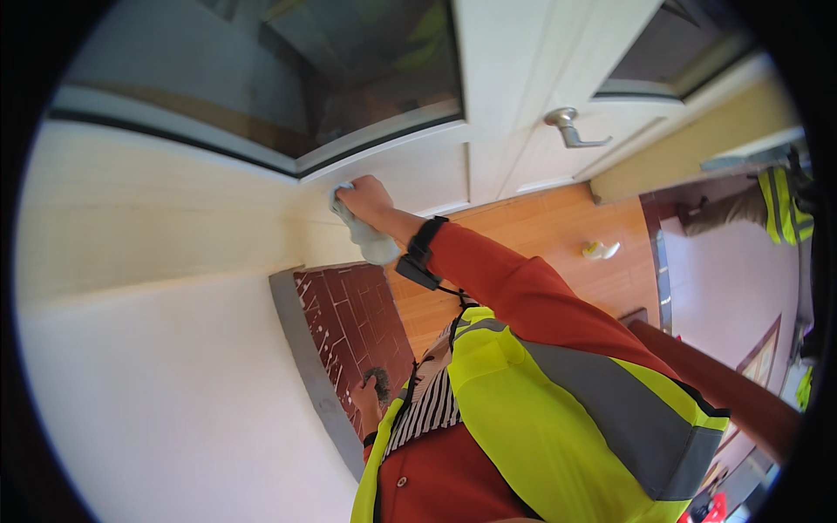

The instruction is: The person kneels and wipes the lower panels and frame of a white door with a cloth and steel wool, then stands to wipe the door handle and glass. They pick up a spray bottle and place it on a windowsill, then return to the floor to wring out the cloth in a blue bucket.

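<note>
My right hand (pixel 367 199) is closed on a pale grey cloth (pixel 374 242), held up at the lower panel of a white door (pixel 425 173), below its dark glass pane (pixel 366 85). The cloth hangs down beside the yellowish frame. Lower left, my left hand (pixel 366 397) grips a grey, fuzzy scouring pad (pixel 378 384), which looks like steel wool. It is near my vest, above dark red floor tiles (pixel 356 314) with white spots.
A metal lever handle (pixel 569 127) juts from the door. A small white and yellow object (pixel 600 250) lies on the orange-brown floor (pixel 543 225). A co-worker in a yellow vest (pixel 785 206) stands at the far right. A white wall (pixel 176 386) is at the left.
</note>
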Available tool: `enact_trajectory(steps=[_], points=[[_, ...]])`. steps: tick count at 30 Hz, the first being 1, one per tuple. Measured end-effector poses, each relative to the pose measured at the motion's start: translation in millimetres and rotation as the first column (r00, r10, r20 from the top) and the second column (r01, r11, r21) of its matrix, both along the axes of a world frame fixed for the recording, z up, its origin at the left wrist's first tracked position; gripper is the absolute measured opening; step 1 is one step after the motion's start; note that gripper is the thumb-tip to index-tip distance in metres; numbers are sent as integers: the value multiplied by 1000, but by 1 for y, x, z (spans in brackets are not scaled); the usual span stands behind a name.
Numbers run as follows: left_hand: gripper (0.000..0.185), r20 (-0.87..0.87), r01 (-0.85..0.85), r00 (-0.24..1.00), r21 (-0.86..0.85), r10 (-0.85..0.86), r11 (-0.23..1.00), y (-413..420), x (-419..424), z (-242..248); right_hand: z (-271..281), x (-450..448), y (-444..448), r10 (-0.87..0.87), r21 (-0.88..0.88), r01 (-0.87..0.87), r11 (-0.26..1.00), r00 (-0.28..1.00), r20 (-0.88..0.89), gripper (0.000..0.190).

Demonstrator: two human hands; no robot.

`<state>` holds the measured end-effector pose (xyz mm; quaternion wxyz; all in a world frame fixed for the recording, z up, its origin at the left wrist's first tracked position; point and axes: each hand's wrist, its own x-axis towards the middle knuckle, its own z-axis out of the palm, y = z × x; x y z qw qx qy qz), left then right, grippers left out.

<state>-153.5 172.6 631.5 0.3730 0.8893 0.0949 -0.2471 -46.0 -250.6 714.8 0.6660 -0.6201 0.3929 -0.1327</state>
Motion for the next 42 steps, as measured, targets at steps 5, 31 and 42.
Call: enact_trajectory(steps=[5,31,42], points=[[20,-72,167,982,-74,-173,983,-43,19,-20,-76,-150,-55,111,-3,-112,994,989,-102,29],[20,-219,915,404,94,-888,394,-431,-135,-44,-266,-739,-49,-577,325,799,505,593,-561,80],[22,-450,974,150,221,-880,53,-474,-129,-150,-451,-698,-157,-786,445,885,136,370,-495,103]])
